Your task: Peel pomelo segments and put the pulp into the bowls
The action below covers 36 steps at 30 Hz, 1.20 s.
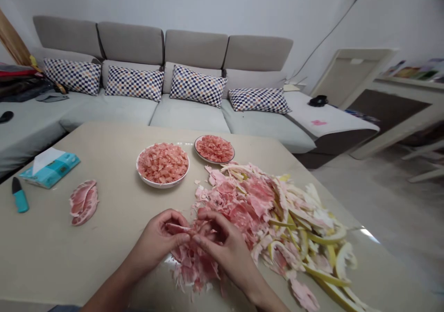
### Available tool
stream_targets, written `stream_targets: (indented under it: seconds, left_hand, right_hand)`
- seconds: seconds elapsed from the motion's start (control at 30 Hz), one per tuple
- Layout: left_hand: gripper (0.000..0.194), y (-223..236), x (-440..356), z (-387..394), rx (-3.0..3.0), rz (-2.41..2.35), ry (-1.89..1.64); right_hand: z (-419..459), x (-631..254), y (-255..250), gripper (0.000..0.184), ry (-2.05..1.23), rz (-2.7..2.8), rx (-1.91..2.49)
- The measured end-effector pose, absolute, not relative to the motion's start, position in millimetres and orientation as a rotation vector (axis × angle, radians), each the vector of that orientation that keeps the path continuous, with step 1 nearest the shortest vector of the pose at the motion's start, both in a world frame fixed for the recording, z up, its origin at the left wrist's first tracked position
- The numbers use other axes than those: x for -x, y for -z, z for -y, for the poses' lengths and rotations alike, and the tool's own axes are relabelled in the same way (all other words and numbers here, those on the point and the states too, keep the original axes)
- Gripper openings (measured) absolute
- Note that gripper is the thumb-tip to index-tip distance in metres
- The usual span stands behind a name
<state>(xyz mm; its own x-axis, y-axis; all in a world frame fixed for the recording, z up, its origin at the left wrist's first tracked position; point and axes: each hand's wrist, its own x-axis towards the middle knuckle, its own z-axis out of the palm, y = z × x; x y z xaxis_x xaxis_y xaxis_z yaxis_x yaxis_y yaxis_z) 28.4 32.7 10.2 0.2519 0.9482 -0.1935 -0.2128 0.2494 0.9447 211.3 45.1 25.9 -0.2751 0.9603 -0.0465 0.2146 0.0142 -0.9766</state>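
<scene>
My left hand [163, 233] is closed around a pink pomelo segment [177, 229], partly hidden by the fingers. From the other side my right hand [224, 240] pinches at the same piece, thumb and forefinger together. Beneath and beyond both hands spreads a heap of pink pomelo membrane [243, 201]. It runs right into thick yellow-green and white peel strips [329, 261]. Behind the hands stand a white bowl [163, 186] piled with pink pulp pieces and a dark-rimmed plate [231, 159] with more pulp. Two unpeeled-looking pomelo segments [84, 202] lie together on the left.
The beige table [118, 252] carries a blue tissue pack [52, 168] and a knife [20, 195] with a turquoise handle at its left edge. A grey sofa [190, 113] with several checkered cushions stands behind it. A side table [326, 111] is at the right.
</scene>
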Motion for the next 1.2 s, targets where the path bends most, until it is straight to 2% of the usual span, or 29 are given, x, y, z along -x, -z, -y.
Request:
stream_targets:
  seconds: [0.2, 0.4, 0.57, 0.83, 1.07, 1.2]
  left_hand:
    - [0.032, -10, -28, -32, -0.973, -0.992, -0.988]
    - [0.039, -13, -27, -33, -0.959, -0.960, -0.949]
    - [0.048, -13, -26, -33, -0.971, -0.956, -0.907]
    - [0.046, -15, -25, -32, -1.049, -0.950, -0.832]
    - [0.036, -15, -27, -30, -1.057, -0.921, -0.808]
    - [0.037, -14, -27, -29, -1.003, -0.875, -0.832]
  right_hand:
    - [-54, -222, -33, 0.034, -1.520, 1.705, 1.136]
    - [-62, -228, -44, 0.026, -1.583, 1.860, 1.108]
    - [-65, -232, -53, 0.019, -1.500, 2.045, 1.168]
    - [-65, -231, -57, 0.022, -1.350, 2.304, 1.068]
    - [-60, -223, -54, 0.013, -1.355, 2.187, 1.197]
    - [-62, -222, -44, 0.015, -1.618, 1.948, 1.248]
